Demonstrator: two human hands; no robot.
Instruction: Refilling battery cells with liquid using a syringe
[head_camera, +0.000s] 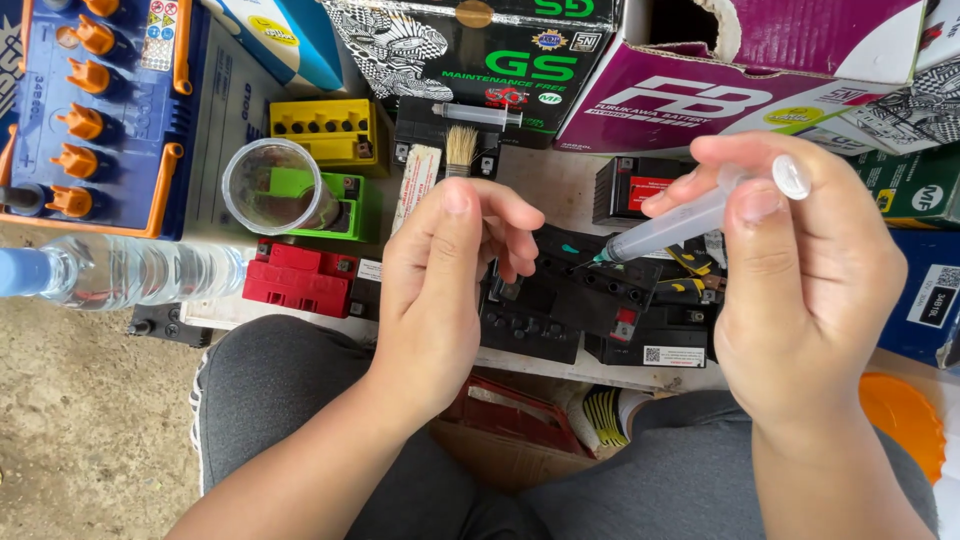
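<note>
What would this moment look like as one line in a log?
right hand: holds syringe, tip over black battery | left hand: curled beside it, holding nothing visible | nearby: clear cup, water bottle

Clear glossy plastic syringe, matt black plastic battery, rough concrete floor.

— How many syringes can you see?
— You've got two: one syringe in your right hand, a second syringe lying by the boxes.

— And the rest?
— You can count one brush, one clear cup, one water bottle, and one blue battery with six orange caps.
</note>
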